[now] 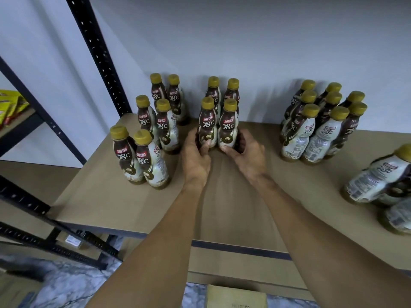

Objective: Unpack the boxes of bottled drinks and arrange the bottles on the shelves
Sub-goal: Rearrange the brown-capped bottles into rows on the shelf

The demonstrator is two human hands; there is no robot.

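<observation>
- Wall (244,41), pale and bare, runs behind the whole rack.
- The shelf (106,196) is a brown board with a dark front edge, and all the bottles stand toward its back, close to the wall.
- A black slotted upright (95,47) rises at the shelf's left rear corner.
- Marbled floor (73,283) shows below the rack's lower rails.
- A tight cluster of bottles (318,127) stands to the right, well apart from the hands, with labels turned various ways.
- More bottles (378,181) sit at the far right edge, partly cut off.
- The left group (165,130) is six gold-capped coffee bottles in three pairs, running from the wall toward the front, labels facing out.
- The middle group is four bottles: a back pair (222,94) near the wall and two in front of it.
- The left hand (195,154) grips the base of the front-left bottle (206,123), fingers wrapped round its outer side and thumb on its front.
- The right hand (246,156) grips the front-right bottle (229,127) the same way, low down.
- Both held bottles stand upright on the shelf, side by side and touching.
- A cardboard box (235,296) sits low at the bottom edge, between the forearms.
- Yellow packets (11,105) lie on a neighbouring shelf at far left.
</observation>
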